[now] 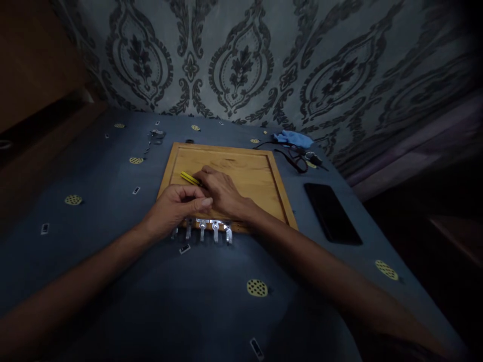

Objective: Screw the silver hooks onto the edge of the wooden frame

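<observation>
Above the left part of a wooden tray-like board [241,176] with a raised rim, my two hands are close together. My right hand [222,191] is closed around a slim tool with a yellow and black handle [189,177]; its working end is hidden. Thumb and fingers of my left hand [173,206] are pinched together beside it, and what they hold, if anything, cannot be seen. Below the hands, a silvery metal hook rail [204,229] with several hooks sits along the board's near edge, its left end partly covered by my left hand.
Small metal pieces [156,134] lie at the back left of the blue patterned cloth [113,301]. Right of the board are eyeglasses [296,161], a blue cloth-like item [293,138], keys [313,158] and a black phone [332,213]. A patterned wall [241,60] stands behind.
</observation>
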Demonstrator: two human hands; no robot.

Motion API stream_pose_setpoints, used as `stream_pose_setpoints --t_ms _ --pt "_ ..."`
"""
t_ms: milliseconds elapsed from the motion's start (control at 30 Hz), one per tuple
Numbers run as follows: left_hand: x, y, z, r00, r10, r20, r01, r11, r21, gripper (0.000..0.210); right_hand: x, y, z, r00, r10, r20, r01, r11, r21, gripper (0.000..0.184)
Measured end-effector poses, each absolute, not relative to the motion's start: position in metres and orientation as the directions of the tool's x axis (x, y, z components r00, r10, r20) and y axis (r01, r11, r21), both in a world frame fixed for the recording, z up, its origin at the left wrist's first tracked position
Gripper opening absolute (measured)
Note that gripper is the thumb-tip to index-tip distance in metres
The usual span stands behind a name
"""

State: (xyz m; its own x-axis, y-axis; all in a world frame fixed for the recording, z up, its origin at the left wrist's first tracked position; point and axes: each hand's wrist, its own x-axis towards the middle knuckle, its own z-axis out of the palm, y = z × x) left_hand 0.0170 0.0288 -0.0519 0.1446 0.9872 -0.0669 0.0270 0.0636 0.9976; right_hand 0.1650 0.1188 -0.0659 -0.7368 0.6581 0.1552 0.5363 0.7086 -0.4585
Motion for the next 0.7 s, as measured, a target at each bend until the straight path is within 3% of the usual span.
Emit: stream_pose_setpoints --t_ms 233,333,367,433,533,700 --pt "0.015 0.026 -0.047 0.152 0.987 -0.049 0.127 0.029 0.991 0.043 0.167 0.133 -0.083 -0.640 0.729 0.240 0.547 0.653 -0.524 0.017" --pt "0.014 0.021 -0.050 0.235 0.972 0.012 0.296 -0.083 0.952 0.032 0.185 0.133 -0.085 -0.524 0.797 0.301 0.548 0.586 -0.597 0.019" --pt "0.015 0.019 -0.052 0.280 0.958 0.064 0.405 -0.178 0.897 0.032 0.194 0.129 -0.084 -0.479 0.815 0.327 0.532 0.566 -0.630 0.019" --pt "0.017 0.015 -0.056 0.399 0.903 0.157 0.620 -0.392 0.679 0.041 0.211 0.117 -0.079 -0.350 0.848 0.399 0.362 0.515 -0.777 0.015" --pt "0.023 0.010 -0.061 0.528 0.829 0.182 0.750 -0.556 0.358 0.060 0.233 0.088 -0.070 -0.268 0.899 0.346 0.200 0.403 -0.893 0.027" --pt "0.037 0.005 -0.062 0.578 0.806 0.124 0.794 -0.591 0.141 0.063 0.250 0.045 -0.068 -0.119 0.915 0.386 0.122 0.399 -0.909 0.024"
